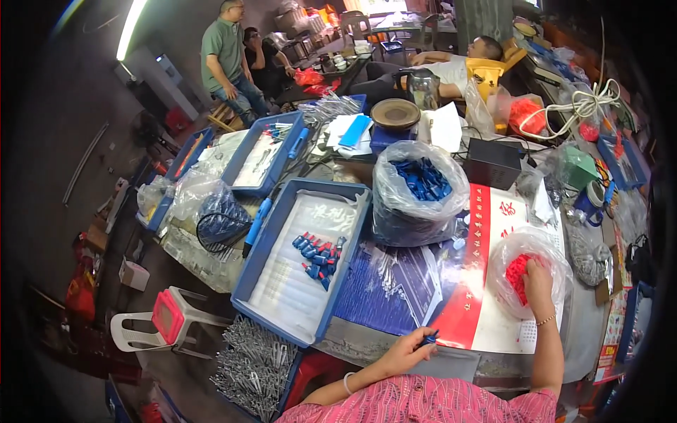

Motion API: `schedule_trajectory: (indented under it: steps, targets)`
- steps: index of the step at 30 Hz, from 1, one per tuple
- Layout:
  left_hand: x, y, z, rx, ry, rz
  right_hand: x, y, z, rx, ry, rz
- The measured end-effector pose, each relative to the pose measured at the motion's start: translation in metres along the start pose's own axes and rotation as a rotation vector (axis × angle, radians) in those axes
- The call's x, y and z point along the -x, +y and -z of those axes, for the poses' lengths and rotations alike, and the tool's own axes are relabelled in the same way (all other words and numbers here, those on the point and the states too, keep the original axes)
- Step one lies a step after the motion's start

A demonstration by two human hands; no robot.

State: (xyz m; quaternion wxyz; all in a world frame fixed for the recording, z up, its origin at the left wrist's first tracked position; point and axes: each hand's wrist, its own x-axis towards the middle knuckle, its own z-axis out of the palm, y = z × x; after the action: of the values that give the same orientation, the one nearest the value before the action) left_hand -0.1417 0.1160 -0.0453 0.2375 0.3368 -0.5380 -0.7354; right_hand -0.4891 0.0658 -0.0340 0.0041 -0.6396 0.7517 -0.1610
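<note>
Fingers (421, 334) of left hand (403, 354) round blue piece (431, 339); right hand (539, 285), grip unclear, among red bits (516, 275) in crinkled plastic bag (560, 273)

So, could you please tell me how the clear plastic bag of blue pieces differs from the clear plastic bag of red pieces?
The clear plastic bag of blue pieces looks larger than the clear plastic bag of red pieces. The right hand reaches into the red bag; no hand touches the blue one. Both are open-topped.
</note>
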Motion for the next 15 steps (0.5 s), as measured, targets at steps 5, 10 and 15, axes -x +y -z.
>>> schedule_trajectory:
  steps: [5,10,15]
  targets:
    - [-0.002,-0.005,-0.003,0.016,0.034,-0.019,0.008,-0.003,0.012,-0.117,0.128,0.022]
    - [-0.003,-0.006,-0.001,0.078,-0.004,0.022,0.019,-0.037,0.035,-0.531,0.131,-0.08]
    - [-0.008,-0.006,0.002,0.196,-0.039,0.023,0.038,-0.074,0.026,-1.205,-0.099,-0.203]
